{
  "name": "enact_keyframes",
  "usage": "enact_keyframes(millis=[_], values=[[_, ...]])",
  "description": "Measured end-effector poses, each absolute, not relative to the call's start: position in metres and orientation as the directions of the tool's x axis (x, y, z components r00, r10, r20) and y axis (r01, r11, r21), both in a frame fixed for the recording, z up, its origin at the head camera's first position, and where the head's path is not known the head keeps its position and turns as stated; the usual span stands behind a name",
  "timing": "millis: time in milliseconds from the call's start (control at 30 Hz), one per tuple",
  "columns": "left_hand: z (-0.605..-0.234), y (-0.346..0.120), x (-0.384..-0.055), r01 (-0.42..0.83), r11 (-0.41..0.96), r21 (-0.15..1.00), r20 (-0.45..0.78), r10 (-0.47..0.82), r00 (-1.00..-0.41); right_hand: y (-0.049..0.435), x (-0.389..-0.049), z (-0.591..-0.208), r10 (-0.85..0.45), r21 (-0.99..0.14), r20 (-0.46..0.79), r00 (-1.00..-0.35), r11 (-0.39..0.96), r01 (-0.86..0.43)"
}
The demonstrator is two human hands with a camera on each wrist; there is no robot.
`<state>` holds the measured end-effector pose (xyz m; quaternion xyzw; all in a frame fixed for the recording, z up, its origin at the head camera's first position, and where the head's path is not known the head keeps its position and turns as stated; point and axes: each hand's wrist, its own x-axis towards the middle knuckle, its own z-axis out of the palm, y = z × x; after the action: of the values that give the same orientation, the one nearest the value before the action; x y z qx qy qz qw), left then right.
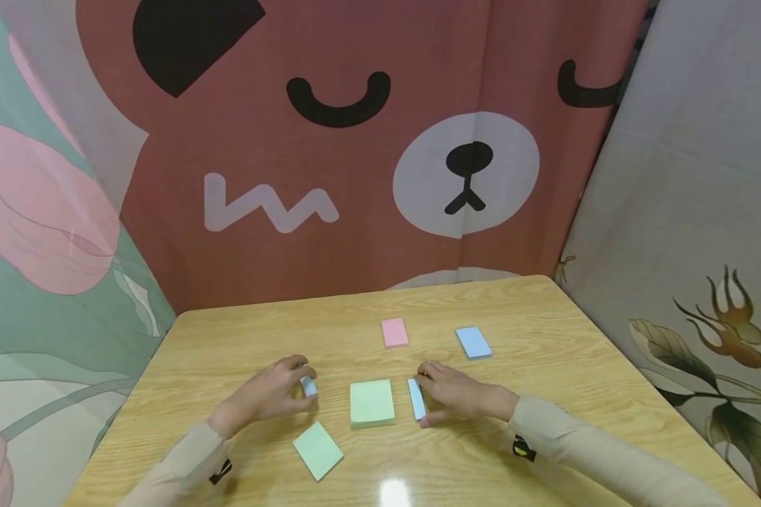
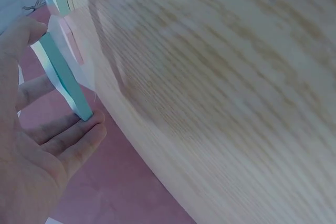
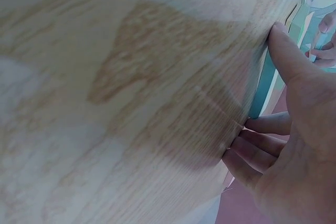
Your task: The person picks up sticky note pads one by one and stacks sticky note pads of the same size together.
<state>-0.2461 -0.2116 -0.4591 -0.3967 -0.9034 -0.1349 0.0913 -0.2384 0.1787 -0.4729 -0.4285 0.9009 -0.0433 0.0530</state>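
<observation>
My left hand [image 1: 271, 391] pinches a small light-blue sticky note pad [image 1: 308, 386] between thumb and fingertips. In the left wrist view that pad [image 2: 65, 80] is edge-on, lifted off the table. Right of the centre, my right hand [image 1: 453, 396] grips another narrow light-blue sticky note pad [image 1: 416, 400] by its ends, low at the tabletop. Its thumb and fingertips meet the wood around the pad [image 3: 265, 87] in the right wrist view. Between the two hands lies a thick square green sticky note pad [image 1: 372, 403]. A second green pad [image 1: 318, 451] lies turned at an angle, nearer the front.
Farther back on the wooden table [image 1: 241, 331] lie a pink sticky note pad [image 1: 394, 332] and a blue one [image 1: 473, 343]. A curtain with a bear print [image 1: 355, 260] hangs behind the table's far edge, and patterned cloths hang at both sides.
</observation>
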Motion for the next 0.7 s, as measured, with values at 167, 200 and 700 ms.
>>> enact_keyframes(millis=[167, 200, 700], values=[[-0.459, -0.208, -0.249, 0.754, 0.639, 0.151, 0.293, 0.699, -0.652, 0.179, -0.238, -0.472, -0.778, -0.122, -0.059, -0.626, 0.628, -0.769], [-0.459, -0.207, -0.25, 0.754, 0.639, 0.149, 0.295, 0.699, -0.651, 0.179, -0.239, -0.472, -0.778, -0.12, -0.058, -0.626, 0.628, -0.769], [-0.451, -0.196, -0.251, 0.729, 0.665, 0.162, 0.261, 0.684, -0.681, 0.178, -0.237, -0.471, -0.793, -0.123, -0.041, -0.608, 0.608, -0.785]])
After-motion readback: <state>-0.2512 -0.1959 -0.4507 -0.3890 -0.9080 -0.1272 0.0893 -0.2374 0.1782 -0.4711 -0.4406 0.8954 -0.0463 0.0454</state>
